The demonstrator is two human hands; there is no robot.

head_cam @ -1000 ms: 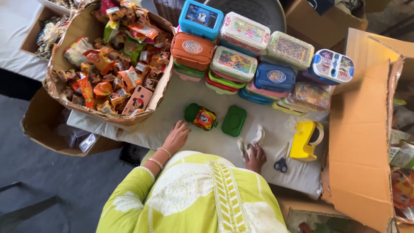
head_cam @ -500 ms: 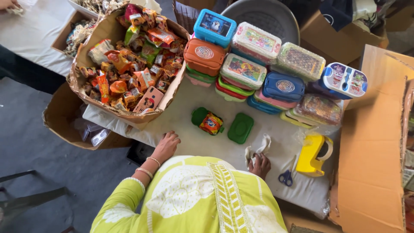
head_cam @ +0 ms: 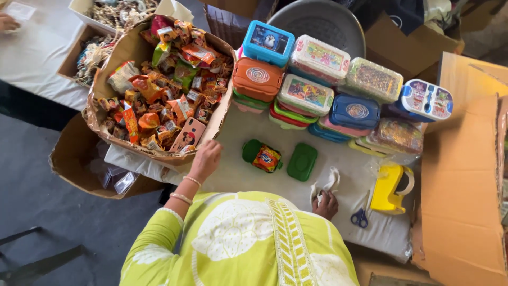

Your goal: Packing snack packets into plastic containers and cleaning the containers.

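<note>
My left hand [head_cam: 205, 159] reaches over the white table [head_cam: 238, 175] to the near rim of a cardboard box [head_cam: 219, 114] full of small snack packets [head_cam: 159, 95]; its fingers are loose and hold nothing. My right hand [head_cam: 325, 204] rests on the table, closed on a crumpled white wrapper [head_cam: 329, 182]. Between the hands lies an open green lunch box [head_cam: 250, 150] with an orange snack packet [head_cam: 266, 158] inside, and its green lid [head_cam: 302, 162] lies beside it.
Stacked colourful lunch boxes [head_cam: 312, 92] fill the far side of the table. A yellow tape dispenser [head_cam: 389, 188] and blue scissors [head_cam: 360, 216] lie at the right, by a large cardboard flap [head_cam: 465, 175]. A phone in a pink case [head_cam: 188, 135] lies in the snack box. Another person's hand [head_cam: 8, 22] shows far left.
My left hand has moved from the table's near edge forward and left to the snack box rim. The right hand has kept its hold on the white wrapper.
</note>
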